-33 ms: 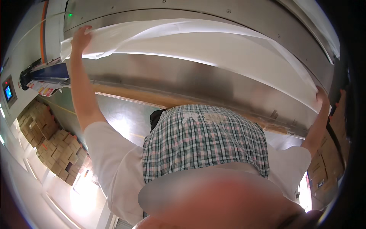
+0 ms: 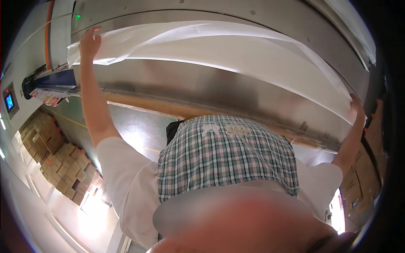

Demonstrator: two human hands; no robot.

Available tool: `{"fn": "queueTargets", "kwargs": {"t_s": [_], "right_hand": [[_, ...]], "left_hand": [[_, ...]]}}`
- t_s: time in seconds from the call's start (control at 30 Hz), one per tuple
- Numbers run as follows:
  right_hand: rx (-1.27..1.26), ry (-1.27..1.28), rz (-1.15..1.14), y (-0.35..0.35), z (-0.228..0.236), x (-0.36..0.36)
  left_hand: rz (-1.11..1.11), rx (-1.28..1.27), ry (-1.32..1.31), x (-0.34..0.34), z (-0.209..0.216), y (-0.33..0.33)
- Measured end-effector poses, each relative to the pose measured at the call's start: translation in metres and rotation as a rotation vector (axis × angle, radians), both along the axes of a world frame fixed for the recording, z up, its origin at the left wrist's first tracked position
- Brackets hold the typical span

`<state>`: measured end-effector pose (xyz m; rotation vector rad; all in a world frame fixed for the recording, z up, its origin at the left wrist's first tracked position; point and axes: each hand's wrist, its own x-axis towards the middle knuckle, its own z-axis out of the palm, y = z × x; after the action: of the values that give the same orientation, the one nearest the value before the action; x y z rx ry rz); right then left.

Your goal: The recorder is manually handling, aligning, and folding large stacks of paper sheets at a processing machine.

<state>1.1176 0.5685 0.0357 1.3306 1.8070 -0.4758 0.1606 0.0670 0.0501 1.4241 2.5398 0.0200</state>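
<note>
Head view showed the main change at the left hand [image 2: 88, 44], which stood at the left end of a long white sheet [image 2: 236, 52]. Its thumb and forefinger were parted, with a clear gap between them and no sheet seen pinched there; in the earlier frame the hand was lower and flatter against the material, its thumb less distinct. That suggested a looser hold at this end, though whether the hand's underside still touched the sheet could not be told.

The right hand [image 2: 357, 108] was at the sheet's opposite end, its fingers bent at the edge; how tightly they closed, or whether they gripped at all, was hidden by the hand itself.

The sheet lay stretched lengthwise over the far part of a metal bench [image 2: 181, 80], near a riveted metal panel [image 2: 217, 9], with folds along its far edge and a crumpled left end. Bare metal showed between it and the person's checked apron [image 2: 228, 156].

Against the earlier frame, the left forearm and sleeve had shifted slightly rightward. The right hand, the sheet's outline and its main folds looked practically unchanged, so the small movement at the left had not visibly displaced the material.
</note>
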Motion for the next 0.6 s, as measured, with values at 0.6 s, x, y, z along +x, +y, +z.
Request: {"fn": "queueTargets", "kwargs": {"t_s": [0.6], "right_hand": [[0.101, 1.042, 0.455, -0.239, 0.081, -0.411]], "left_hand": [[-0.004, 0.69, -0.18, 0.199, 0.006, -0.044]]}}
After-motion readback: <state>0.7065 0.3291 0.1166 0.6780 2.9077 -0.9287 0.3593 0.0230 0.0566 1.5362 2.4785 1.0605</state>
